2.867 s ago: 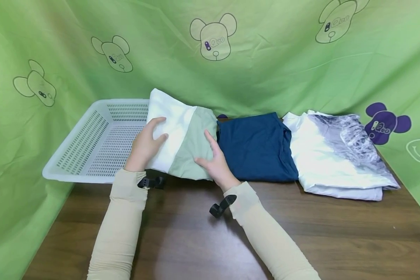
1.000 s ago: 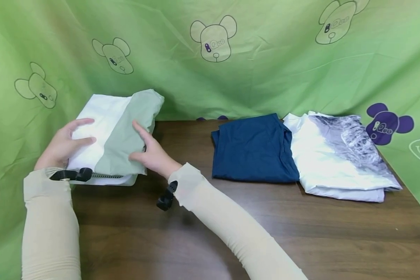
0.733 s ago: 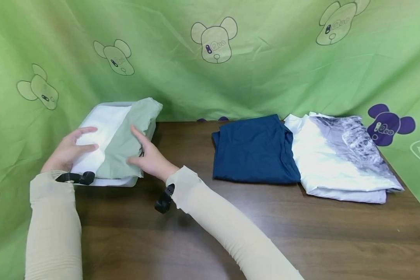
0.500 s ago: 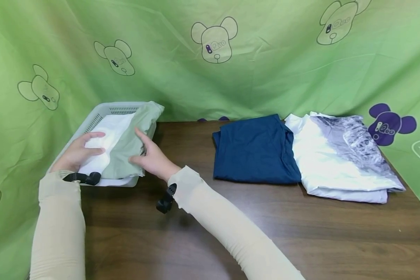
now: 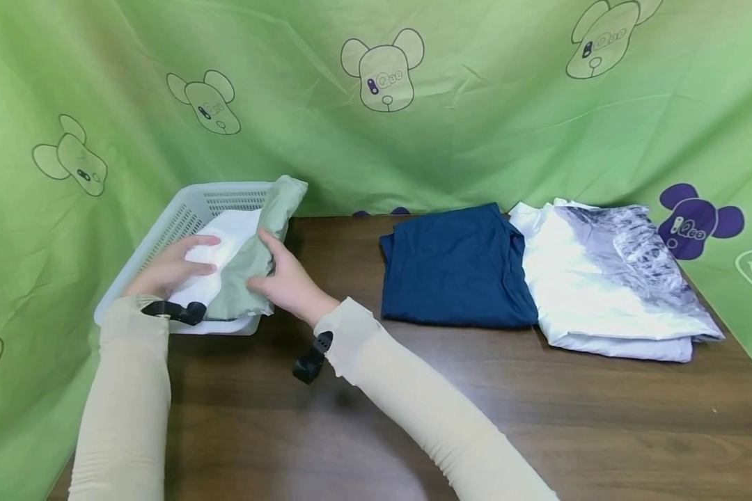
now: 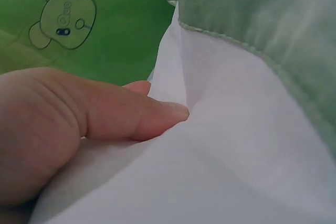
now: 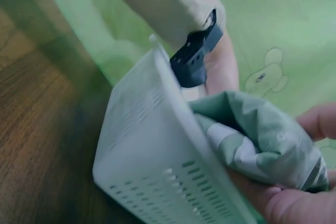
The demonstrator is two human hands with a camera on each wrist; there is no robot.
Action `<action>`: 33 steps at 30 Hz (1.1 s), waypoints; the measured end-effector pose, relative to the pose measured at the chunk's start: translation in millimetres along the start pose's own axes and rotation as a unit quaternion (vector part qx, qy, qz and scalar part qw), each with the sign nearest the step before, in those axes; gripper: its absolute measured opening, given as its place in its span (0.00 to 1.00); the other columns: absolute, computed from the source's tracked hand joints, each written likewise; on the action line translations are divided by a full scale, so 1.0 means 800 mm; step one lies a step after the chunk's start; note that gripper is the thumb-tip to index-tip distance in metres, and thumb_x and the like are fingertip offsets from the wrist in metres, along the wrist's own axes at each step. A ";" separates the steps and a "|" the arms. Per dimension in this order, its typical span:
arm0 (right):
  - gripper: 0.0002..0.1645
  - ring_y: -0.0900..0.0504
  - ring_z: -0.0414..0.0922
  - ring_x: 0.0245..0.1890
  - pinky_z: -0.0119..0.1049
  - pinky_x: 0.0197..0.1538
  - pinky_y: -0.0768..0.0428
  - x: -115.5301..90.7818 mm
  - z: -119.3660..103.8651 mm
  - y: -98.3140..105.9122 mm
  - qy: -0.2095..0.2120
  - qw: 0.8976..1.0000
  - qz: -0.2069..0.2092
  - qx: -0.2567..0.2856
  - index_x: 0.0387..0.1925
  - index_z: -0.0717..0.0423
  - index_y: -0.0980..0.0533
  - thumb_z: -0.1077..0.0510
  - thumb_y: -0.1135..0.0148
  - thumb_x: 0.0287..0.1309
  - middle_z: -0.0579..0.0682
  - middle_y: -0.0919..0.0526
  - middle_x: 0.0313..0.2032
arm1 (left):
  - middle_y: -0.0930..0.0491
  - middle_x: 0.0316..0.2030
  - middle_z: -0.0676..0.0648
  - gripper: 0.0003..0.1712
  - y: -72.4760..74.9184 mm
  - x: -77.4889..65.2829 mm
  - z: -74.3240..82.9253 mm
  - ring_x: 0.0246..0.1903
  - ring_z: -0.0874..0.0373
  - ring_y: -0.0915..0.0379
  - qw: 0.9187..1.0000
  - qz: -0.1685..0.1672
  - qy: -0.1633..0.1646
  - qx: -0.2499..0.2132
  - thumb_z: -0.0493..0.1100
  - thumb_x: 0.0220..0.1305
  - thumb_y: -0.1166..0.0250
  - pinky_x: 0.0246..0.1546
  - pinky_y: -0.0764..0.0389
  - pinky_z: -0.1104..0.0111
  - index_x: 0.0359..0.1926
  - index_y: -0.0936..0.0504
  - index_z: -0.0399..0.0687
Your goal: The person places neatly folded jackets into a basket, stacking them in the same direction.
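Green-and-white cloth (image 5: 238,275) sits partly in the basket (image 5: 184,221) beneath our left hand (image 5: 172,268) and right hand (image 5: 291,282); each grips one side, probably keeping it folded.

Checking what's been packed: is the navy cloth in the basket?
No, the navy cloth lies on the table, to the right of the basket.

Wooden table (image 5: 589,424) — basket (image 5: 178,224), navy cloth (image 5: 457,268), white-grey cloth (image 5: 608,278)
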State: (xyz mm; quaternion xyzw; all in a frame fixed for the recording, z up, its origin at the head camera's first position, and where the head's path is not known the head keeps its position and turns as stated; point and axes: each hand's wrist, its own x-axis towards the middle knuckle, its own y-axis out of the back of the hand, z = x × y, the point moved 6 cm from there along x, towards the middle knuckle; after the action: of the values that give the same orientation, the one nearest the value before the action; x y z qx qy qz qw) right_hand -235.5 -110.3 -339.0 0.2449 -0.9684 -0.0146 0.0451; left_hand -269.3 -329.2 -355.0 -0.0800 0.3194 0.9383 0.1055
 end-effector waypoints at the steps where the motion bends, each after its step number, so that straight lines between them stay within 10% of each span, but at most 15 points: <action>1: 0.55 0.26 0.43 0.43 0.28 0.51 0.27 -0.002 -0.001 0.002 -0.002 1.000 0.005 -0.006 0.80 0.53 0.50 0.73 0.39 0.53 0.54 0.41 0.75 | 0.43 0.72 0.31 0.38 -0.003 0.002 0.003 0.42 0.58 0.30 1.000 -0.002 0.000 0.001 0.33 0.68 0.39 0.36 0.22 0.71 0.76 0.41 0.38; 11: 0.54 0.34 0.44 0.62 0.31 0.59 0.30 -0.015 -0.003 0.016 -0.020 0.999 0.030 -0.035 0.80 0.54 0.50 0.73 0.43 0.53 0.54 0.43 0.77 | 0.42 0.72 0.32 0.37 -0.018 0.011 0.022 0.40 0.55 0.30 1.000 -0.004 -0.001 0.010 0.33 0.66 0.37 0.34 0.21 0.69 0.75 0.38 0.42; 17: 0.55 0.36 0.42 0.63 0.31 0.58 0.31 -0.009 0.000 0.009 -0.020 0.998 0.011 -0.052 0.81 0.52 0.51 0.73 0.42 0.54 0.52 0.46 0.78 | 0.45 0.73 0.30 0.38 0.006 0.000 0.027 0.53 0.45 0.35 0.999 0.010 -0.008 0.032 0.32 0.68 0.38 0.44 0.26 0.67 0.76 0.42 0.39; 23: 0.55 0.39 0.41 0.68 0.30 0.57 0.32 0.001 0.000 -0.003 -0.020 0.997 -0.010 -0.069 0.81 0.51 0.52 0.72 0.40 0.56 0.51 0.48 0.79 | 0.53 0.77 0.29 0.38 0.034 -0.015 0.031 0.71 0.32 0.55 0.997 0.025 -0.006 0.075 0.33 0.68 0.38 0.69 0.49 0.40 0.76 0.42 0.39; 33: 0.49 0.44 0.45 0.75 0.30 0.66 0.35 0.013 -0.004 -0.018 -0.031 0.985 -0.020 -0.170 0.80 0.58 0.51 0.69 0.41 0.61 0.56 0.48 0.78 | 0.45 0.72 0.24 0.34 0.055 -0.009 0.028 0.71 0.26 0.53 0.984 0.047 -0.022 0.169 0.31 0.65 0.38 0.70 0.53 0.36 0.71 0.36 0.35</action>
State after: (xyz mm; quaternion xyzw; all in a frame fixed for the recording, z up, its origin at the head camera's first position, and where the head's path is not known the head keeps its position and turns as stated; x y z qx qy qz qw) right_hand -237.7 -127.8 -335.7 0.2525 -0.9477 -0.1871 0.0559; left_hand -275.1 -350.2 -310.6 -0.0253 0.4741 0.8764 0.0805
